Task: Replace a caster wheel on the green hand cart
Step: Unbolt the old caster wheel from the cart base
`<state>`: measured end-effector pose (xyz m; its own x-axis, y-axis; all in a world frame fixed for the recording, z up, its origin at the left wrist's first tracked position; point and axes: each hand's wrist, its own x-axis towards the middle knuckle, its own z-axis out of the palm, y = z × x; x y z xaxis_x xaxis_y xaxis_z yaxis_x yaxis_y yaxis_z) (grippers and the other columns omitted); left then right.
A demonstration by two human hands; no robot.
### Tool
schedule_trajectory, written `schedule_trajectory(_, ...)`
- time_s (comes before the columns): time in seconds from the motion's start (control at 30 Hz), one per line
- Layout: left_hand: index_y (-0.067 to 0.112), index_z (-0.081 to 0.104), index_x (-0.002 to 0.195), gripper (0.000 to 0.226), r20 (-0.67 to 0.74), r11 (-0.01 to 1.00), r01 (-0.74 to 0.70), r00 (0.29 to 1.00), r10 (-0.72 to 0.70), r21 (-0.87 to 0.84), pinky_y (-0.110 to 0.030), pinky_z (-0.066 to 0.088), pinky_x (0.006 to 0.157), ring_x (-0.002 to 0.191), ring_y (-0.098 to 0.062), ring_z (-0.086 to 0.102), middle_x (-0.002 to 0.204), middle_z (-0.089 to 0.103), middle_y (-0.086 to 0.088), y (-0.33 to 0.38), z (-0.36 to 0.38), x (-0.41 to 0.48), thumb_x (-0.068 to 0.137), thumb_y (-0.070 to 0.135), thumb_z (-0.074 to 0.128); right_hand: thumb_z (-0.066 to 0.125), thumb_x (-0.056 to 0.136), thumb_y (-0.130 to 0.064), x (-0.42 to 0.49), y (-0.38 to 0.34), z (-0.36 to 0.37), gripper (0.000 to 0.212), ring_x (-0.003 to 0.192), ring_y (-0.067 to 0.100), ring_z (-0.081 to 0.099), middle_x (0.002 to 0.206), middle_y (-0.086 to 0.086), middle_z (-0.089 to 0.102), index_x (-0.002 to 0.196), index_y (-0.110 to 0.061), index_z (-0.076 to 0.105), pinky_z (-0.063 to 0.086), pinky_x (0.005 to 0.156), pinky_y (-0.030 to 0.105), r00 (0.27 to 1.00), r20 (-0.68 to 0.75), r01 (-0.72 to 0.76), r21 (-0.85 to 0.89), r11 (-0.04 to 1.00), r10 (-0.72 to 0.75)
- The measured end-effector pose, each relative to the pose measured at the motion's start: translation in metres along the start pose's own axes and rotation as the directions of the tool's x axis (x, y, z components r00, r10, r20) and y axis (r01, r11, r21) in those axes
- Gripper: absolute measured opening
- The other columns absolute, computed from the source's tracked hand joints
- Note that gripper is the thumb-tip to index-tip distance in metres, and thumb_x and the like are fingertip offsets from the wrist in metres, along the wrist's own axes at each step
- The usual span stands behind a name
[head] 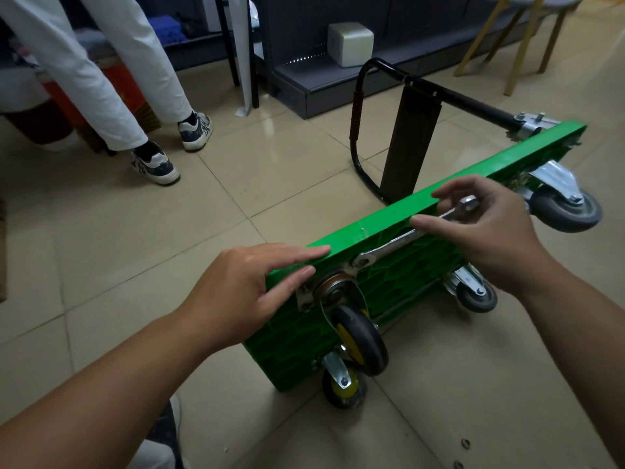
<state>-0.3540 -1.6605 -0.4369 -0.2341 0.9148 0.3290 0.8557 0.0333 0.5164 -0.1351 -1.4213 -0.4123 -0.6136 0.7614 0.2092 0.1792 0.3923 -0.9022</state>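
The green hand cart stands on its long edge on the floor, underside facing me, black handle folded out behind. My left hand rests flat on the cart's top edge near the corner, above a black-and-yellow caster. My right hand pinches the far end of a silver wrench, whose other end sits on a bolt of that caster's mounting plate. A second yellow-hubbed caster touches the floor below. Two grey casters are at the far end.
A person in white trousers and sneakers stands at the upper left. Dark shelving with a white box is behind the cart. Wooden stool legs are at the upper right. Small washers lie on the cardboard at the lower right.
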Motion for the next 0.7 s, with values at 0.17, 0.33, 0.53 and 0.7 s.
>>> schedule_trajectory(0.17, 0.047, 0.063, 0.137, 0.039, 0.006, 1.000, 0.005, 1.000, -0.005, 0.006, -0.026, 0.061, 0.088, 0.111, 0.002, 0.069, 0.129, 0.070, 0.016, 0.000, 0.000, 0.000, 0.100, 0.052, 0.052, 0.084, 0.074, -0.024, 0.002, -0.006, 0.015, 0.031, 0.081, 0.025, 0.073, 0.096, 0.015, 0.073, 0.098, -0.015, 0.067, 0.062, 0.079, 0.040, 0.988, -0.047, -0.131, 0.274, 0.953, 0.150)
schedule_trajectory(0.33, 0.047, 0.064, 0.137, 0.040, 0.007, 1.000, 0.009, 1.000, -0.009, -0.003, -0.030, 0.062, 0.089, 0.112, 0.001, 0.069, 0.129, 0.071, 0.016, 0.000, 0.000, 0.000, 0.100, 0.053, 0.052, 0.068, 0.094, -0.031, -0.005, -0.015, 0.028, 0.020, 0.075, 0.017, 0.074, 0.084, 0.007, 0.074, 0.100, -0.012, 0.068, 0.063, 0.073, 0.034, 0.954, -0.247, -0.106, 0.253, 0.962, 0.170)
schedule_trajectory(0.53, 0.050, 0.062, 0.137, 0.040, 0.005, 1.000, 0.014, 1.000, -0.014, 0.005, -0.030, 0.062, 0.088, 0.112, 0.002, 0.068, 0.129, 0.070, 0.017, 0.001, 0.000, 0.000, 0.100, 0.055, 0.050, 0.065, 0.097, -0.030, 0.003, -0.036, 0.052, 0.023, 0.067, 0.019, 0.072, 0.055, -0.001, 0.058, 0.089, -0.010, 0.057, 0.058, 0.070, 0.027, 0.784, -0.296, -0.070, 0.831, 0.552, 0.545)
schedule_trajectory(0.7, 0.048, 0.065, 0.136, 0.037, -0.004, 1.000, 0.021, 1.000, -0.021, 0.012, -0.018, 0.056, 0.089, 0.113, 0.003, 0.067, 0.128, 0.071, 0.018, 0.003, 0.001, -0.001, 0.100, 0.052, 0.055, 0.051, 0.102, -0.029, 0.019, -0.043, 0.055, 0.034, 0.038, 0.009, 0.035, 0.045, -0.006, 0.031, 0.072, -0.016, 0.042, 0.031, 0.044, 0.023, 0.670, -0.264, -0.036, 0.922, 0.385, 0.694)
